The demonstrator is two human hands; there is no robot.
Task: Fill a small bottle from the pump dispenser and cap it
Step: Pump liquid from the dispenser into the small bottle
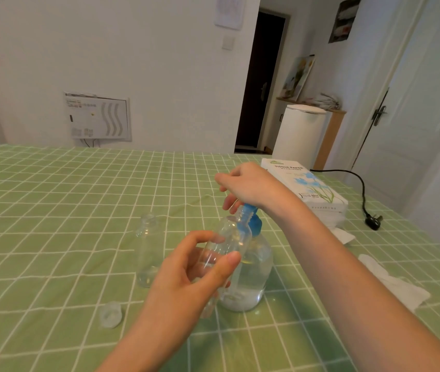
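small clear bottle tilted, neck by pump dispenser spout

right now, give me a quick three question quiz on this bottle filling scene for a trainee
1. True or false: the left hand holds a small bottle tilted toward the pump dispenser.
2. What does the right hand hold from above? A) the dispenser's blue pump B) the tissue pack C) a cap
3. How many small clear bottles are in view?
Key: 1 true; 2 A; 3 two, the second bottle standing uncapped on the tablecloth.
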